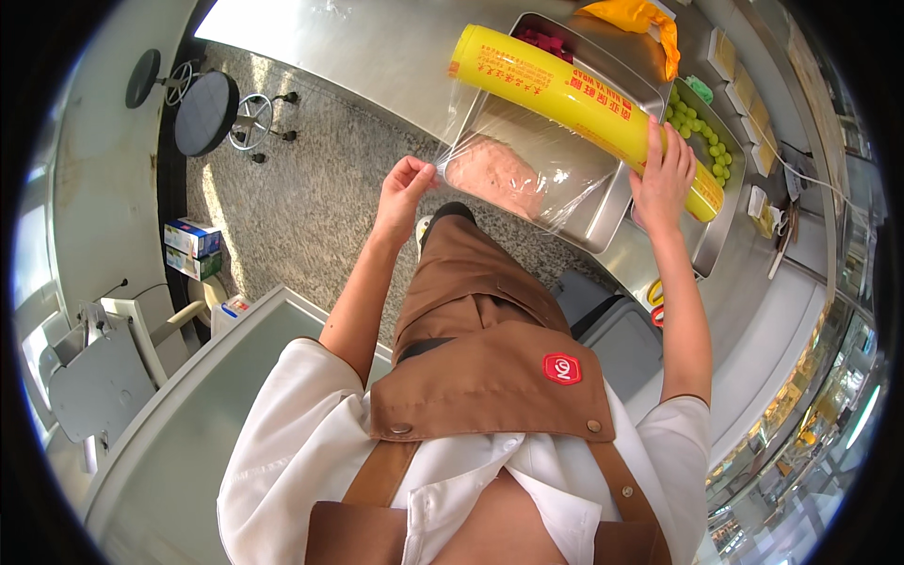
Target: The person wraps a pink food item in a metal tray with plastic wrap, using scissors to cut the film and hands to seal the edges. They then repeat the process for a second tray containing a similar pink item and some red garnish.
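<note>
My left hand pinches a gathered corner of clear plastic wrap at the near left corner of a steel tray. The wrap stretches from there across the tray to a large yellow roll of cling film. Under the film lies a pale pink lump of food, its kind unclear. My right hand grips the roll near its right end, fingers over the top. The roll lies slanting over the tray's far side and over neighbouring trays.
Dark red cubes lie in a tray behind the roll, green grapes in one at right. An orange bag is at the back of the steel counter. Yellow- and red-handled scissors lie beside my right forearm. Round stools stand at left.
</note>
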Demonstrator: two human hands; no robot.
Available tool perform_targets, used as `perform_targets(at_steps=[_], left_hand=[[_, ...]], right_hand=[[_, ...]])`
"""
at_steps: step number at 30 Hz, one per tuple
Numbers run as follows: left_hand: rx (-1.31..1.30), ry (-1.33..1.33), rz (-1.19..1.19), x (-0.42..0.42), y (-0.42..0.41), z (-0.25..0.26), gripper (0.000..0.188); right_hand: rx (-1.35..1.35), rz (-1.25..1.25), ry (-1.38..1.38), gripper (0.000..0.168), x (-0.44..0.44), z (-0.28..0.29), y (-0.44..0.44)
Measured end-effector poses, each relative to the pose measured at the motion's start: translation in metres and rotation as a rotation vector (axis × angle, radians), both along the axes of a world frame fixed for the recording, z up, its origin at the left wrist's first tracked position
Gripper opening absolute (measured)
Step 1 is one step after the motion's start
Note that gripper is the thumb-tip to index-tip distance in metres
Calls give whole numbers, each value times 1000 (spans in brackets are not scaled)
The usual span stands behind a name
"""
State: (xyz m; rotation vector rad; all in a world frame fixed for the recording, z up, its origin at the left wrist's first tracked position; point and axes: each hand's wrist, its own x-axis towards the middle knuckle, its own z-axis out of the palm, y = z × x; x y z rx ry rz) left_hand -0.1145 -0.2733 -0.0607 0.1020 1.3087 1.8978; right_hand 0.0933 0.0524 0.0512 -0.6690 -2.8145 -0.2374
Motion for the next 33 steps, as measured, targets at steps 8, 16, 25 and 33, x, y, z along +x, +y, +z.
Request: perform_targets(at_steps=[8, 16, 25, 33], left_hand=[[126, -200, 95, 5, 2, -6, 7], [34, -336, 129, 3, 14, -1, 6], [-76, 71, -41, -44, 55, 31, 32], [-151, 146, -119, -58, 73, 49, 20]], right_hand=[[6, 13, -9, 95, -3, 3, -3], [15, 8, -12, 96, -3, 4, -4], [28, 14, 0, 96, -5, 6, -4], [22, 21, 12, 96, -5, 6, -4]])
